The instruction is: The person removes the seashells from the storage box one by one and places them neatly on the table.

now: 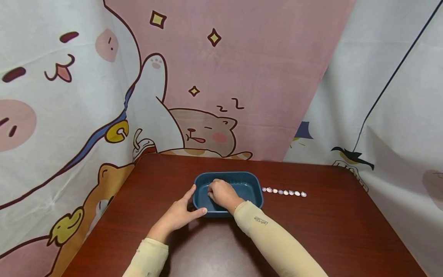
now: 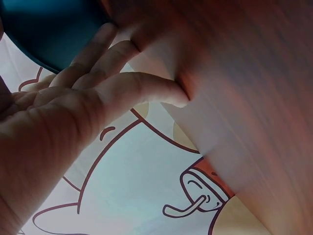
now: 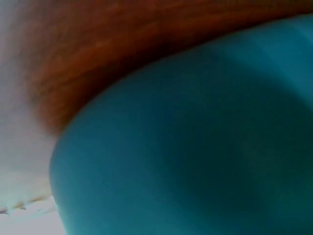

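Note:
A blue rectangular tub (image 1: 254, 200) with rounded corners stands on the table. My left hand (image 1: 178, 213) is at the tub's near left corner, thumb and fingers spread along its outside; in the left wrist view this hand (image 2: 83, 98) shows its fingers fairly straight beside the dark tub (image 2: 54, 29). Inside the tub is my right hand (image 1: 223, 194), its fingers bent down toward the floor of the tub. Whatever may be between those fingertips is hidden. The right wrist view is filled mostly by the tub's blurred wall (image 3: 122, 147), with no fingers visible.
To the right of the tub, a row of several small pale, shell-like pieces (image 1: 285, 192) runs along the brown table (image 1: 328, 223). A cloth with cartoon animals (image 1: 207, 130) hangs behind the table and on its left side.

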A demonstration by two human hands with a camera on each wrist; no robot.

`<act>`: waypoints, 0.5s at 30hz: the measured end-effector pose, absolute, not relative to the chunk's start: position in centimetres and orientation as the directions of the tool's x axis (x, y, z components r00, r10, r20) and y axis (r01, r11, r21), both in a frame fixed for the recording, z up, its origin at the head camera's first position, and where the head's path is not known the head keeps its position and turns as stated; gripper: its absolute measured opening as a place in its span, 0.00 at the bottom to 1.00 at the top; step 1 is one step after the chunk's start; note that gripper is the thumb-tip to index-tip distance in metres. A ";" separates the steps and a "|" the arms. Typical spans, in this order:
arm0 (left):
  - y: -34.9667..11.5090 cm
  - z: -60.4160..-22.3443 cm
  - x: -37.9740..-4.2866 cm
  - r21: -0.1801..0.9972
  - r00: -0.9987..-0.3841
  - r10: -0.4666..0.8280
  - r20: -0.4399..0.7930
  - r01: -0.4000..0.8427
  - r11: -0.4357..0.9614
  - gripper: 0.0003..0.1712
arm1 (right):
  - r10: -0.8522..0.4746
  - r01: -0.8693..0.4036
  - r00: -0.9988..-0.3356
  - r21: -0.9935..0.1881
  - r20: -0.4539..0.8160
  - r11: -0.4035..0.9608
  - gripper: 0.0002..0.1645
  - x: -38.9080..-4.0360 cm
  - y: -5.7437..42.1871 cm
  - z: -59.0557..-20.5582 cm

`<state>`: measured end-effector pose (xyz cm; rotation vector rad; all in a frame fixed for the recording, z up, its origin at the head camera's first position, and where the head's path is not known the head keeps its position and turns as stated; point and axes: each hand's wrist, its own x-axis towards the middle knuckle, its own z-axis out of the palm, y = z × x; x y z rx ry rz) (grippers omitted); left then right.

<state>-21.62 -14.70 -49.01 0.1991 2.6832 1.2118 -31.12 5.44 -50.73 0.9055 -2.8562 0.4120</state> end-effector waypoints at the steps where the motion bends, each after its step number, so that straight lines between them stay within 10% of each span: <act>1: -14.7 -49.0 -21.6 0.754 -0.973 0.200 -0.118 0.043 0.656 0.61 | -0.533 -0.567 -0.823 -0.226 0.196 0.792 0.07 -31.1 5.4 -50.7; 15: -14.7 -48.8 -21.5 0.751 -0.973 0.199 -0.120 0.042 0.658 0.61 | -0.439 -0.466 -0.884 -0.226 0.161 0.856 0.09 -31.3 5.5 -51.1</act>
